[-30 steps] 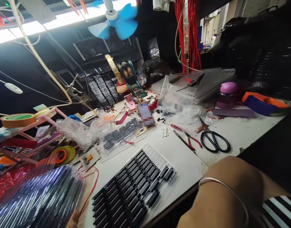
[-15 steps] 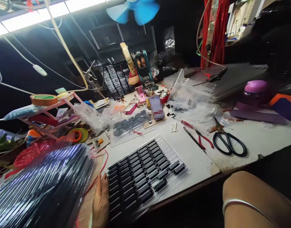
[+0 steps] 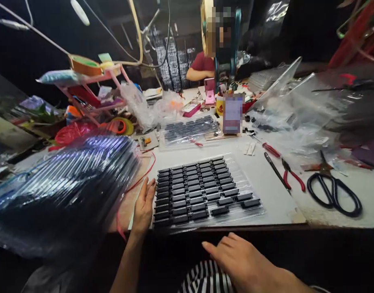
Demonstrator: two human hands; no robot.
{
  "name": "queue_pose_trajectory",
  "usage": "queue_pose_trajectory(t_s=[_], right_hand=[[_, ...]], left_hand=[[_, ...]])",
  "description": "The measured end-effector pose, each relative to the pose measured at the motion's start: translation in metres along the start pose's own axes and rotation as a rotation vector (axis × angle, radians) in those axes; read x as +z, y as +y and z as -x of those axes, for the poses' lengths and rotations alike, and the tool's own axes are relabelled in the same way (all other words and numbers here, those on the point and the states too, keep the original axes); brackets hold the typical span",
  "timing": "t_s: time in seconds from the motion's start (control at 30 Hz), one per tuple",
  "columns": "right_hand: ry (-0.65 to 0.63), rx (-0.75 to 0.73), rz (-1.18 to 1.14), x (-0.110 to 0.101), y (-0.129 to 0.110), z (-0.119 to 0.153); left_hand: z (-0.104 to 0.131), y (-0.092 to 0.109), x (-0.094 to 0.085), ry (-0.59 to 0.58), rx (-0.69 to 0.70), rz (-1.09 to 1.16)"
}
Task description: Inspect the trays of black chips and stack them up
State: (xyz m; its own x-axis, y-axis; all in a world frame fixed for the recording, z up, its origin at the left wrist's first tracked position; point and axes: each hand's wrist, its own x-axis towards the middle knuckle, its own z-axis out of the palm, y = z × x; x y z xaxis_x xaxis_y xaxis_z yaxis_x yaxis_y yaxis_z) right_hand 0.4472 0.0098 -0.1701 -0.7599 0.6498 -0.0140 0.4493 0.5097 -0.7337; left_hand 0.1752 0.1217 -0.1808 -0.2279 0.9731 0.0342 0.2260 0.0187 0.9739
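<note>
Most of the tray (image 3: 240,212) on our table (image 3: 262,173) has black parts (image 3: 220,211); its right slots (image 3: 242,183) are bare. Our left hand (image 3: 144,209), nearly flat, is by its left edge, gripping nothing we see; our right hand (image 3: 238,254) (curled, so we can't tell) is over our lap (image 3: 203,276).

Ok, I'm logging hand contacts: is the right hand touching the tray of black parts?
Apart: the head view shows a dark gap between the right hand and the table edge, beyond which the tray lies.
</note>
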Motion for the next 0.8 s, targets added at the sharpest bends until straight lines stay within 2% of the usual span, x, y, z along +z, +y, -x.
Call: queue_pose_trajectory(t_s=[0.1, 0.13, 0.2, 0.27, 0.33, 0.37, 0.47, 0.5, 0.53, 0.57, 0.67, 0.8], right_hand=[[-0.136, 0.404, 0.025, 0.043, 0.036, 0.006], [-0.142, 0.48, 0.0, 0.055, 0.043, 0.011], [-0.105, 0.512, -0.061, 0.064, 0.048, 0.026], [-0.035, 0.486, -0.126, 0.052, 0.042, 0.042], [0.108, 0.475, -0.225, 0.024, 0.031, 0.056], [0.24, 0.473, -0.282, 0.007, 0.026, 0.059], [0.811, 0.476, -0.281, -0.035, 0.024, 0.055], [0.959, 0.485, -0.232, -0.044, 0.028, 0.048], [1.045, 0.488, -0.187, -0.049, 0.033, 0.04], [1.08, 0.487, -0.155, -0.052, 0.039, 0.032], [1.021, 0.459, -0.12, -0.045, 0.048, 0.007], [0.922, 0.421, -0.223, -0.031, 0.037, -0.007]], left_hand=[[0.003, -0.002, -0.008, 0.013, 0.001, 0.023], [0.004, -0.002, -0.01, 0.008, 0.002, 0.025], [0.006, -0.004, -0.012, 0.003, 0.012, 0.015], [0.007, -0.004, -0.01, 0.012, 0.026, -0.017], [0.009, -0.005, -0.007, 0.035, 0.051, -0.075], [0.01, -0.006, -0.005, 0.046, 0.069, -0.107], [0.011, -0.008, -0.001, 0.073, 0.086, -0.138], [0.011, -0.008, -0.001, 0.078, 0.073, -0.127], [0.011, -0.008, -0.001, 0.083, 0.058, -0.115], [0.01, -0.008, -0.001, 0.088, 0.044, -0.105], [0.011, -0.007, -0.001, 0.096, 0.04, -0.119], [0.011, -0.006, -0.001, 0.098, 0.05, -0.141]])
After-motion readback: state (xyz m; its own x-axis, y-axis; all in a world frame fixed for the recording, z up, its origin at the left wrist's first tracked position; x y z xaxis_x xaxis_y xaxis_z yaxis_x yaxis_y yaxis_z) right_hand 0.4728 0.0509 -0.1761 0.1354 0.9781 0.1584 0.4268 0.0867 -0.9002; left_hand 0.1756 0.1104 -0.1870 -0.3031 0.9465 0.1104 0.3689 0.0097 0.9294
